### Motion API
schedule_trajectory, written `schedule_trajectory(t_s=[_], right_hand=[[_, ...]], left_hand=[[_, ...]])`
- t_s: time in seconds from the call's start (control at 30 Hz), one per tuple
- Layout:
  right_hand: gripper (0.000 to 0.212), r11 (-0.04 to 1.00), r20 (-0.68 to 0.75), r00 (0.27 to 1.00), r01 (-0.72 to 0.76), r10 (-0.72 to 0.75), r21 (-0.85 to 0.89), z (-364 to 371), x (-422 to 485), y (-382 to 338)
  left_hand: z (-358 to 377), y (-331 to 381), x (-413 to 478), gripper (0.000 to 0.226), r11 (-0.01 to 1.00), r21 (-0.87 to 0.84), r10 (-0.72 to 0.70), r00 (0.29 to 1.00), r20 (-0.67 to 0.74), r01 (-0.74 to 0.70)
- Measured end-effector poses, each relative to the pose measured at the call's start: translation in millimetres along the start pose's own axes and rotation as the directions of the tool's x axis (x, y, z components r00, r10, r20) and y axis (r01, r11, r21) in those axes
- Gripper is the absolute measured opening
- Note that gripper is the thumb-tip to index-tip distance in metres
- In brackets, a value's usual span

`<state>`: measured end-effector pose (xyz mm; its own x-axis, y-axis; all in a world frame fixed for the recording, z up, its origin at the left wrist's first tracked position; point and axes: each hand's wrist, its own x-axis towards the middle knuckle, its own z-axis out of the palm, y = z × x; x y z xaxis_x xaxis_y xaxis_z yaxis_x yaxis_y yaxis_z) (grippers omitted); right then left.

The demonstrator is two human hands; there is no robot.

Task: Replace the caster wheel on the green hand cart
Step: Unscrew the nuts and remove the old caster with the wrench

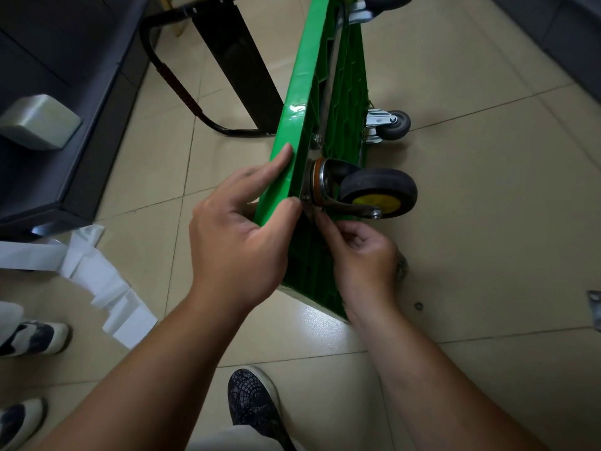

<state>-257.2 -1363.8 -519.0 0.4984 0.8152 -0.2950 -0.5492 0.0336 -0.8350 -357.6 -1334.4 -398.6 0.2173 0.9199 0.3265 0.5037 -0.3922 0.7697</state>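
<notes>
The green plastic hand cart (300, 102) stands tipped on its edge on the beige tiled floor (487, 222). The left hand (240, 236) grasps the deck's rim. The right hand (361, 255) has its fingers curled at the mounting plate; whether they hold anything cannot be told. The black rubber, yellow-hubbed caster wheel (380, 193) sits in its steel fork on the cart's underside, just above that hand.

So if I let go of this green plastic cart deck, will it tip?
Probably: the green plastic cart deck stands on its narrow edge, steadied by your left hand. Its black yellow-hubbed caster wheel juts sideways, so it likely falls that way.
</notes>
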Motion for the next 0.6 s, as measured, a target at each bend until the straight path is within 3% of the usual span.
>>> schedule_trajectory(t_s=[0.17,0.3,0.4,0.53,0.6], right_hand=[[0.008,0.992,0.072,0.991,0.112,-0.115,0.053,-4.2,-0.7,3.5],[0.023,0.966,0.121,0.959,0.259,-0.258,0.006,-7.6,-2.1,6.6],[0.024,0.947,0.135,0.940,0.321,-0.315,-0.023,-9.5,-3.7,7.4],[0.013,0.970,0.038,0.970,0.241,-0.240,-0.038,-1.7,-5.3,1.2],[0.027,0.974,-0.063,0.978,0.188,-0.197,-0.122,3.2,-3.0,-0.4]], left_hand=[[0.4,0.5,-0.3,0.046,1.000,-0.007,0.002,1.000,0.009,-0.001],[0.6,0.0,-0.2,0.046,1.000,-0.013,-0.001,1.000,0.008,0.001],[0.0,-0.8,-0.2,0.046,1.000,-0.002,0.003,1.000,0.008,-0.003],[0.2,-0.4,0.5,0.047,1.000,0.002,0.007,1.000,0.001,-0.007],[-0.2,-0.2,1.0,0.047,1.000,-0.011,0.001,1.000,0.000,-0.001]])
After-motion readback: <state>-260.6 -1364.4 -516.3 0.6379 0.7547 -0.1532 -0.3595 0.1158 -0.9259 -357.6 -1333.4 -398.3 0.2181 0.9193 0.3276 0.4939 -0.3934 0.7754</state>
